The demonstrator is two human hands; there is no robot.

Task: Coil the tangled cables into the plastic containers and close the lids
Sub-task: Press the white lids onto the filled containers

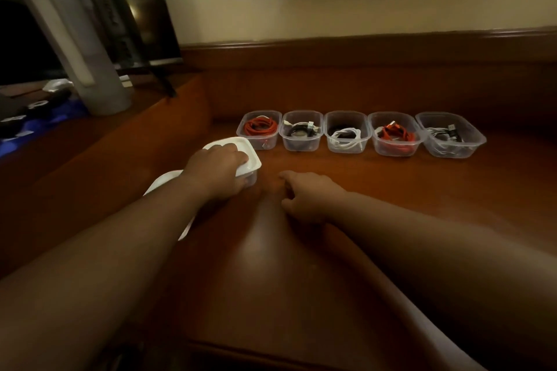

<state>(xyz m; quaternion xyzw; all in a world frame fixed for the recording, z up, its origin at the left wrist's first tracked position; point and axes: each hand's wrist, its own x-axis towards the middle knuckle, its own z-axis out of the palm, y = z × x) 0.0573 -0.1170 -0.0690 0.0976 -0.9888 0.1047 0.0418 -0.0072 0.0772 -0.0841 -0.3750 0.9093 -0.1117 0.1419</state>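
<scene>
Several clear plastic containers stand in a row at the back of the wooden table, all without lids. From the left they hold a red cable (261, 126), a black and white cable (301, 129), a white cable (346, 137), an orange-red cable (394, 135) and a grey-white cable (449, 134). Nearer to me, my left hand (215, 170) grips a further container with a white lid (241, 149) on top, fingers pressing the lid. My right hand (304, 194) rests on the table beside it, fingers loosely curled, holding nothing.
More white lids (164, 182) lie under my left forearm. A raised wooden ledge (361, 51) runs behind the row of containers. To the left, a side surface carries a grey cylinder (90, 69) and dark clutter.
</scene>
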